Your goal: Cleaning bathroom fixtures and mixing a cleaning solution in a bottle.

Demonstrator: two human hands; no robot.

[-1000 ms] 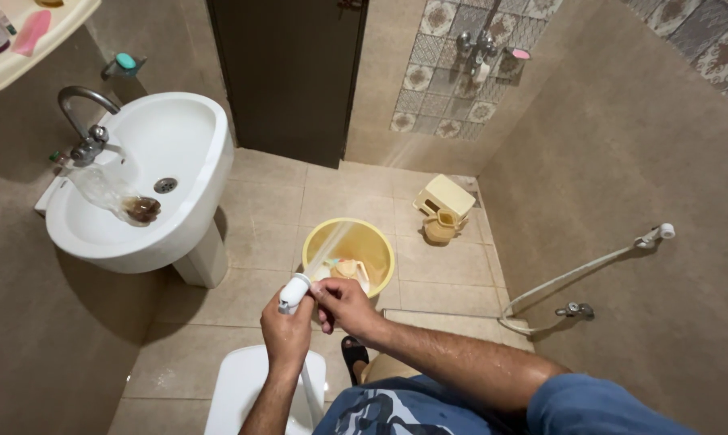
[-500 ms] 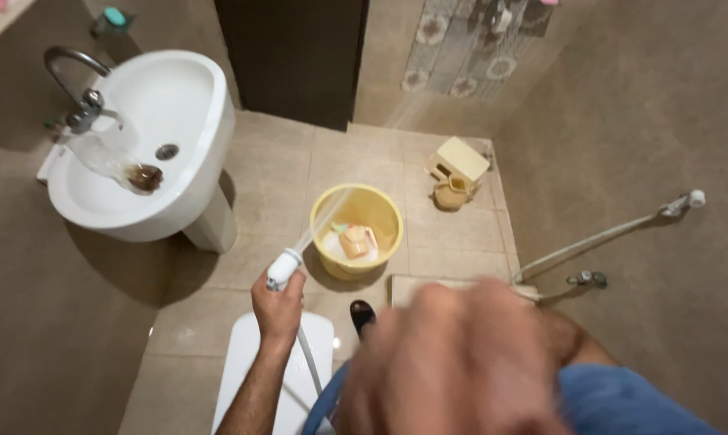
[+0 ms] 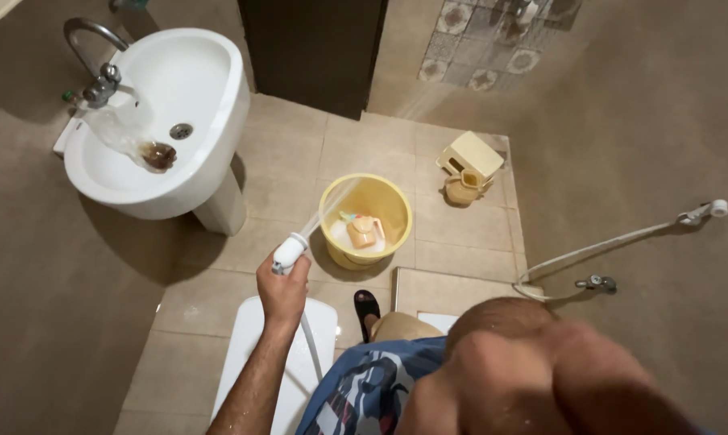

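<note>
1. Over the toilet lid (image 3: 255, 362), my left hand (image 3: 282, 292) grips the sprayer (image 3: 288, 253) — jet crossing the bucket (image 3: 365, 219).
2. Right hand's grip unclear — a one-handed wobble could soak the floor.

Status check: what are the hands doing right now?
Left hand grips white spray nozzle, spraying over yellow bucket. Right hand not clear, blurred arm close to camera. Nothing blocks the spray.

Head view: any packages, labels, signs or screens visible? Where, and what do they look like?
No labels, signs or screens show.
Closest to a package: a clear plastic bag hanging from the sink tap, sagging into the white basin, with a brown lump at its bottom.
</note>
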